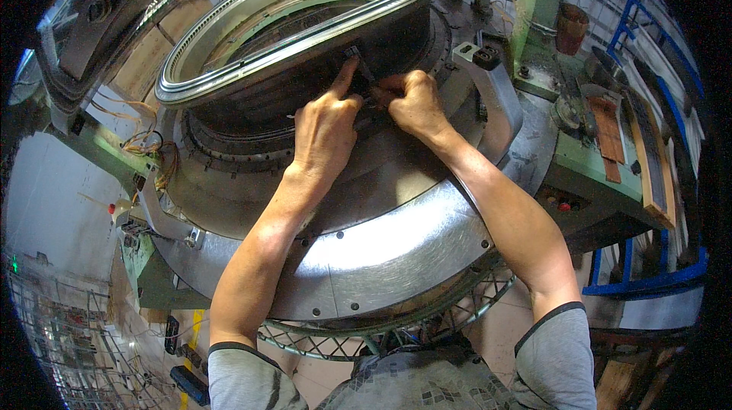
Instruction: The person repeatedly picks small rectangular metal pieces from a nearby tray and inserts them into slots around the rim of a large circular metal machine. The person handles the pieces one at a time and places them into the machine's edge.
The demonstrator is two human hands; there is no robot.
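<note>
A large round machine fills the middle, with a dark cylinder wall (305, 78) beneath a shiny metal rim (305, 40). My left hand (326, 124) reaches to this wall, its index finger stretched up against a small dark piece (351, 52). The other left fingers are curled in, and a tiny pale tip sticks out beside them; what they hold is hidden. Just to the right, my right hand (418, 105) is closed in a pinch close to the wall. A thin grey strip (365, 71) runs between the two hands; whatever the right fingertips grip is too small to name.
A broad polished ring (381, 246) curves below my forearms. Metal brackets (499, 97) rise from it at the right, near a green post (540, 21). Loose wires (145, 139) hang at the left. Blue racks (648, 284) and a wood-framed panel (648, 151) stand far right.
</note>
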